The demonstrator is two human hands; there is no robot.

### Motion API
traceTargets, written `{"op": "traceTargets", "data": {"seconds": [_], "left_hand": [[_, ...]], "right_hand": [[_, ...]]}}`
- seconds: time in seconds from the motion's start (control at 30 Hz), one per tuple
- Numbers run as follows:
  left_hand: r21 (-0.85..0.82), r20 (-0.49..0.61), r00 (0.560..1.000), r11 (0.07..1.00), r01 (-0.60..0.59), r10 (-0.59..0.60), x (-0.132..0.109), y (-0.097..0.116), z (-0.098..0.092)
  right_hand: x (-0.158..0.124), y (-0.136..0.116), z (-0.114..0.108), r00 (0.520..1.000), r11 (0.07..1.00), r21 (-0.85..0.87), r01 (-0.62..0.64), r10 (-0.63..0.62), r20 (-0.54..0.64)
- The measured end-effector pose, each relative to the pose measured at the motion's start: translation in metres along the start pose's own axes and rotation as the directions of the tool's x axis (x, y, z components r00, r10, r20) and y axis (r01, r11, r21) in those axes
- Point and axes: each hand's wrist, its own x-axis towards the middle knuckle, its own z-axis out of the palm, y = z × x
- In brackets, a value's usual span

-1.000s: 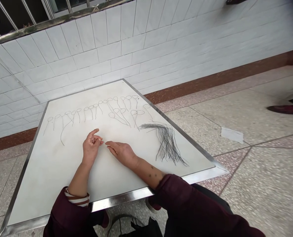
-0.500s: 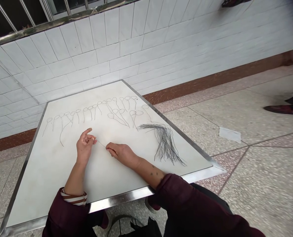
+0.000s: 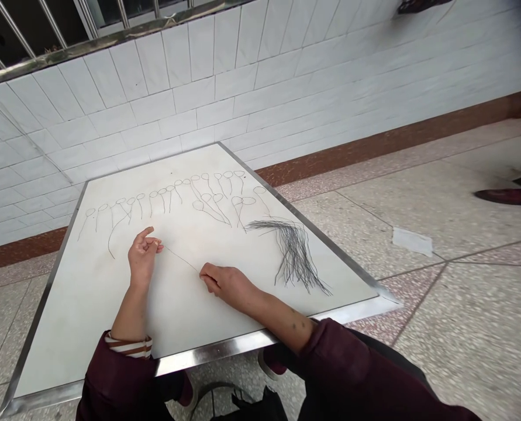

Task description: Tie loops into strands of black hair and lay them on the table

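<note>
thin strand [image 3: 181, 258] between left hand [image 3: 142, 258] and right hand [image 3: 229, 285].
fingers [image 3: 210, 272] of both hands are pinched closed on it; dark bundle [image 3: 296, 250] lies at right hand's two o'clock.

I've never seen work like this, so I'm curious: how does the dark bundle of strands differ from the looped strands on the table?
The dark bundle is massed in one overlapping heap, while the looped strands are spread out in uneven rows. The looped strands have rounded loops at their far ends; the dark bundle shows mostly long, loose ends. The dark bundle lies nearer the table's right edge; the looped strands stretch across its farther part. Both are thin and lie on the pale tabletop.
</note>
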Motion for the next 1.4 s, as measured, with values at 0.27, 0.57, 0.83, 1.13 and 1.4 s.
{"op": "traceTargets", "data": {"seconds": [0.27, 0.57, 0.83, 1.13, 1.4], "left_hand": [[-0.006, 0.214, 0.972, 0.995, 0.101, -0.098, 0.002, 0.011, -0.004], [0.069, 0.471, 0.859, 0.979, 0.191, -0.201, -0.014, 0.017, 0.023], [0.047, 0.529, 0.827, 0.979, 0.197, -0.192, -0.012, 0.011, 0.017], [0.029, 0.536, 0.826, 0.982, 0.189, -0.175, -0.009, 0.010, 0.008], [0.005, 0.548, 0.811, 0.970, 0.245, -0.207, -0.010, 0.009, 0.013]], "right_hand": [[-0.013, 0.011, -0.081, 0.953, 0.812, 0.578, -0.080, -0.108, 0.284], [0.041, 0.006, -0.007, 0.987, 0.781, 0.620, -0.080, 0.149, -0.060], [0.042, 0.004, 0.007, 0.978, 0.797, 0.599, -0.079, 0.179, -0.110], [0.039, 0.009, -0.001, 0.956, 0.887, 0.456, -0.069, 0.190, -0.225], [0.041, 0.010, -0.002, 0.933, 0.790, 0.607, -0.089, 0.280, -0.228]]}}
